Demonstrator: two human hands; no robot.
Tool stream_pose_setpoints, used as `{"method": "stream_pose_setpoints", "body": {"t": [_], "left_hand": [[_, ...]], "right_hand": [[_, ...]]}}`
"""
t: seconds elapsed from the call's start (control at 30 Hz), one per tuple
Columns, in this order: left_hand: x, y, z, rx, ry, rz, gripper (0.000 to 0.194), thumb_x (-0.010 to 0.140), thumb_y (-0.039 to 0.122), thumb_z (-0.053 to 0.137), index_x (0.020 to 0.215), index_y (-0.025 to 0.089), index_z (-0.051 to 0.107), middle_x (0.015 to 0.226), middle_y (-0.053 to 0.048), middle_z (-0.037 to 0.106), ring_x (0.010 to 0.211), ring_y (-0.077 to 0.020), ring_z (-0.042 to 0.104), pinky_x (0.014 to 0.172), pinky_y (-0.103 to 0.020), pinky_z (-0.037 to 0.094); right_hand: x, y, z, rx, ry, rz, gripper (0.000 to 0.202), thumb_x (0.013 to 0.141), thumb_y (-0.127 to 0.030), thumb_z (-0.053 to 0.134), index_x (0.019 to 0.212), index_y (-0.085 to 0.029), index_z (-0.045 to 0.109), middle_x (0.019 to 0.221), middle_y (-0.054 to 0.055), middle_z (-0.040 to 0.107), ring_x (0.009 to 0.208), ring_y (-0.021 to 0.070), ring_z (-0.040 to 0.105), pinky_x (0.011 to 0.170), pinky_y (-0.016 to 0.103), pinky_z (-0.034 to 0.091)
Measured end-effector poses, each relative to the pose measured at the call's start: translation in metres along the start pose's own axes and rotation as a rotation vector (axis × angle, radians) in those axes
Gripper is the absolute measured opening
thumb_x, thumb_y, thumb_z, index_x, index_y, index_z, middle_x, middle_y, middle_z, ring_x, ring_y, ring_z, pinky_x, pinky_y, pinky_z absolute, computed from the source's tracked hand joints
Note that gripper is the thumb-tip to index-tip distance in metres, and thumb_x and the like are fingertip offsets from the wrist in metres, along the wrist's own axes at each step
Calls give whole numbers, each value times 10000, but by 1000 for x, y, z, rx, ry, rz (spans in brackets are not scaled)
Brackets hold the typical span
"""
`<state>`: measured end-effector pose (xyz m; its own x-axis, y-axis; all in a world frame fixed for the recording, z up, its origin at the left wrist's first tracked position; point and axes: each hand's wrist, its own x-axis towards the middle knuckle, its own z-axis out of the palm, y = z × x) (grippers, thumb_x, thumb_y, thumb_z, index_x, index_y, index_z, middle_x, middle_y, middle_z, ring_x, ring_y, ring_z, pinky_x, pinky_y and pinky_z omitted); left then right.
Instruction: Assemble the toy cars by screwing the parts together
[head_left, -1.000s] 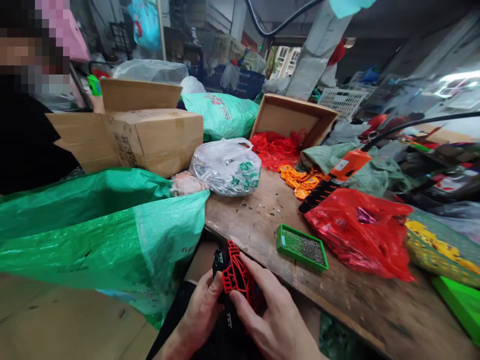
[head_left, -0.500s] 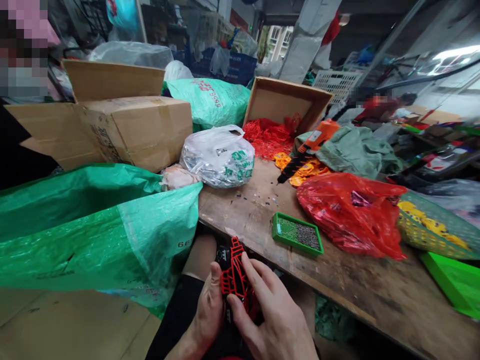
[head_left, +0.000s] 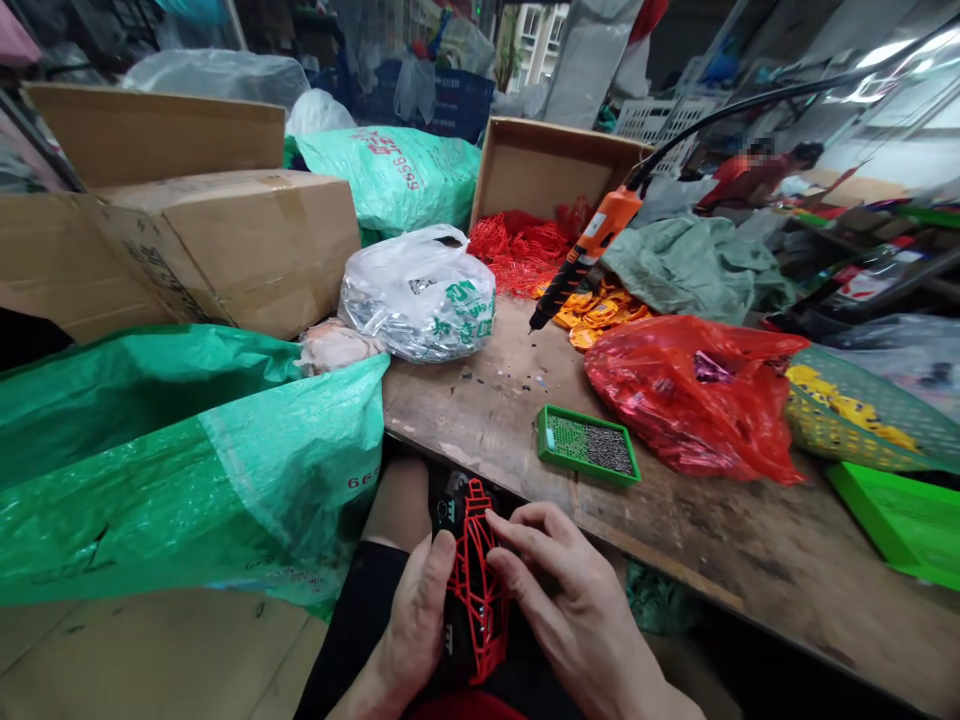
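Over my lap, at the table's front edge, is a black toy car (head_left: 444,512) with a red plastic tube frame (head_left: 474,580) on it. My left hand (head_left: 414,612) is closed round the car's left side, thumb on top. On the other side my right hand (head_left: 581,585) is closed, its thumb and fingertips pinching at the frame's upper right edge. Its other fingers are curled. Beyond the hands, a green tray (head_left: 589,446) of small dark screws sits on the table. An orange and black electric screwdriver (head_left: 589,245) hangs tip down from a cable above the tabletop.
On the wooden table (head_left: 480,420) are a white plastic bag (head_left: 420,300), red frames (head_left: 517,245), orange parts (head_left: 600,310) and a red bag (head_left: 690,400). A green basket (head_left: 847,410) holds yellow parts. Left are an open green sack (head_left: 285,480) and cardboard boxes (head_left: 255,250).
My right hand has drawn back to the right, uncovering more of the red frame. Its thumb has moved up the frame. The view has shifted a little.
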<state>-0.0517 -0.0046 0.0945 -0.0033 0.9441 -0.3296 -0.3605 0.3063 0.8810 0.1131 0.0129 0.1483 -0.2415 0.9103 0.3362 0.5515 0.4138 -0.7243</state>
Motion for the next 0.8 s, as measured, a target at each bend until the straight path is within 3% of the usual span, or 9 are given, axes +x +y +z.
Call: {"method": "stream_pose_setpoints", "body": {"t": [0.1,0.2,0.33,0.43,0.53,0.67,0.8], "left_hand": [[1,0,4,-51,-78,-41,497,908,615,648,1099,179,790,1033,-113,819,937,-284,732,852,-324,569],[1,1,8,-54,-137,-47,563,912,661,613,1133,173,786,1049,-111,821,943,-284,734,870,-329,566],[1,-1,7,4,-139,-21,679,873,758,574,1141,173,792,1038,-99,825,952,-284,732,900,-335,561],[-1,-2,7,31,-162,2,698,852,784,572,1122,182,799,1029,-97,823,969,-287,726,901,-333,556],[-2,-2,10,9,-211,0,681,840,790,583,1037,177,807,952,-97,818,937,-286,722,879,-339,553],[-4,-4,14,-33,-264,-75,702,836,803,579,997,149,778,879,-86,790,832,-252,701,783,-329,547],[-9,-8,14,-59,-199,-182,697,846,795,582,931,121,741,788,-66,750,702,-190,652,649,-284,507]], "right_hand": [[7,8,-2,103,62,67,125,936,-311,712,1014,-247,786,955,42,648,771,148,652,700,262,580],[13,14,-4,217,62,213,220,850,-329,786,1054,-256,747,1085,52,670,848,173,668,723,294,584],[21,20,-12,401,-168,404,509,852,-360,769,1335,-270,637,1269,87,695,1071,240,691,903,402,587],[26,25,-18,520,-314,425,525,849,-398,785,1336,-262,647,1289,91,714,1127,263,693,997,454,553],[31,27,-20,582,-348,392,498,815,-372,824,1283,-271,687,1260,71,729,1165,265,681,1046,445,519],[39,27,-18,692,-415,482,414,760,-397,868,1113,-218,747,1051,53,764,932,203,711,869,346,565],[46,27,-17,794,-415,576,420,630,-432,947,883,-170,739,807,4,736,688,126,651,677,257,540]]}}
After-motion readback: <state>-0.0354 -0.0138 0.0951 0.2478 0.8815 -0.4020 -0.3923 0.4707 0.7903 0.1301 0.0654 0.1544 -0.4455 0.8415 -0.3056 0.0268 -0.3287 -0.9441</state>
